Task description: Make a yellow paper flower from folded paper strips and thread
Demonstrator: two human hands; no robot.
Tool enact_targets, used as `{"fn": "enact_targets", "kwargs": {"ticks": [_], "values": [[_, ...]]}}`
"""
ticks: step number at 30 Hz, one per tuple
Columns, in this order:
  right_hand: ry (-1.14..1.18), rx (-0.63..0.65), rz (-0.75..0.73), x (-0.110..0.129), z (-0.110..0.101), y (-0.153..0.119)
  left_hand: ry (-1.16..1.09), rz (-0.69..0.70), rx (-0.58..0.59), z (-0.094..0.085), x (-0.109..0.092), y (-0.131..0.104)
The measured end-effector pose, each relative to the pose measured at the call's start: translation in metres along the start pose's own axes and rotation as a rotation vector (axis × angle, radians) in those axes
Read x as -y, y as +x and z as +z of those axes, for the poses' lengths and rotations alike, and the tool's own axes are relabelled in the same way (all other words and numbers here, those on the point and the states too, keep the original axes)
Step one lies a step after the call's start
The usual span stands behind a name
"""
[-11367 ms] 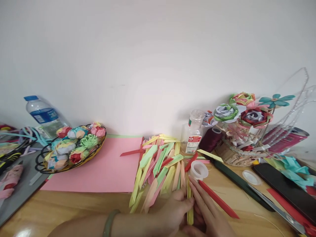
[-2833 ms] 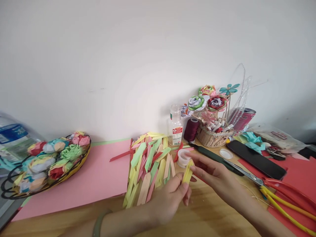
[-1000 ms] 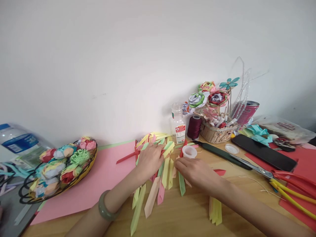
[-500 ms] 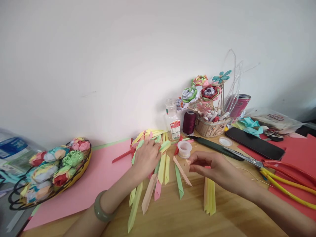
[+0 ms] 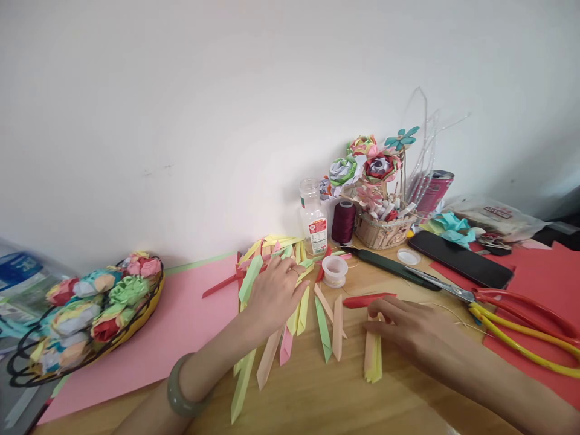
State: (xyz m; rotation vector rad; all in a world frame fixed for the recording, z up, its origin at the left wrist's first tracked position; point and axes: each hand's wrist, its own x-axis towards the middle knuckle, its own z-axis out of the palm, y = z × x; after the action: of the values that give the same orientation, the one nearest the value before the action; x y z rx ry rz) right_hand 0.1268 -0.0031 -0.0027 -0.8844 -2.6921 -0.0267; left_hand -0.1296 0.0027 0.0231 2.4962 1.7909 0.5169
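Observation:
My left hand [image 5: 275, 293] rests palm down over a heap of folded paper strips [image 5: 251, 279] in green, yellow, pink and red. Its fingers are spread, with the tips partly hidden among the strips. To the right, my right hand [image 5: 408, 323] has thumb and forefinger at the upper end of a peach folded strip [image 5: 370, 353], which lies along a bundle of yellow folded strips [image 5: 376, 362]. Just above those fingers lies a red folded strip [image 5: 362, 301]. Between my hands are another peach strip [image 5: 338, 332] and a green strip [image 5: 323, 329].
Behind stand a small white tub [image 5: 335, 270], a glass bottle [image 5: 313, 220], a maroon thread spool [image 5: 343, 222] and a flower basket [image 5: 383, 234]. Scissors [image 5: 521, 320] and a phone [image 5: 462, 260] lie right. A basket of paper flowers [image 5: 156, 296] sits left on pink paper [image 5: 190, 314].
My right hand has moved down and right to the yellow bundle, where a peach strip now shows. Another peach strip and the red strip have come into view. My left hand stays on the heap.

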Motion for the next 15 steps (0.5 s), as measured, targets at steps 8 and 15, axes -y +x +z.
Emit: {"fn": "enact_targets", "kwargs": {"ticks": [8, 15], "values": [[-0.234, -0.295, -0.153, 0.013, -0.008, 0.008, -1.083, -0.199, 0.469, -0.006, -0.031, -0.013], [-0.311, -0.376, -0.202, 0.027, -0.010, 0.020, -1.461, -0.319, 0.706, -0.010, -0.044, -0.017]]}}
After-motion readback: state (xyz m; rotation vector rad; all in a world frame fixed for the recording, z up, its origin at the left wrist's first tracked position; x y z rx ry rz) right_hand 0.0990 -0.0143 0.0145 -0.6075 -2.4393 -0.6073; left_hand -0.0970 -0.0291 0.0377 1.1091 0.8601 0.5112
